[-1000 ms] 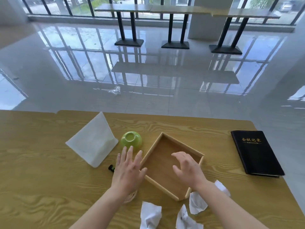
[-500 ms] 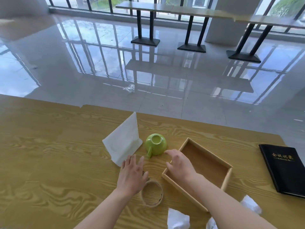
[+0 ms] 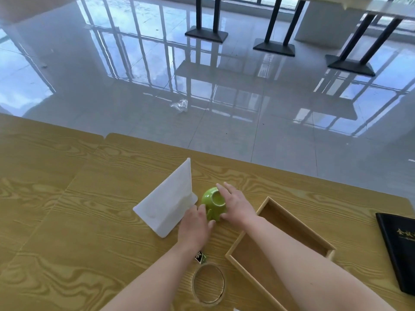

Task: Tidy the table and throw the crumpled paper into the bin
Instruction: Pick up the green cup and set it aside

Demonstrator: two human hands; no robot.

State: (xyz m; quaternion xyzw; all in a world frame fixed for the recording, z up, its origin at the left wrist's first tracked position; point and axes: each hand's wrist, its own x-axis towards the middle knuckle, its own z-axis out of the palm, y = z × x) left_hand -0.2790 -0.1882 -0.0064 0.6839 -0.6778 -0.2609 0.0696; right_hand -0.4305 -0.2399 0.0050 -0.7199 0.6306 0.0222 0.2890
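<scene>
Beyond the far edge of the tabletop (image 3: 67, 167) lies a glossy floor (image 3: 94, 102) of large pale tiles. It mirrors window bars as a bright grid (image 3: 143, 48) toward 11 o'clock. A small crumpled scrap of clear plastic (image 3: 179, 105) lies on the tiles at 11 o'clock, near the tabletop's far edge. Three flat black pedestal bases stand on the floor, well apart from the scrap: one (image 3: 206, 35) at 12 o'clock, one (image 3: 274, 47) at 1 o'clock and one (image 3: 350, 66) at 2 o'clock. A pair of black posts rises from each. A white pillar (image 3: 321, 21) stands behind the two bases on the right. A pale slab (image 3: 381, 7), blurred, runs across the top corner at 1 o'clock, above the posts.
</scene>
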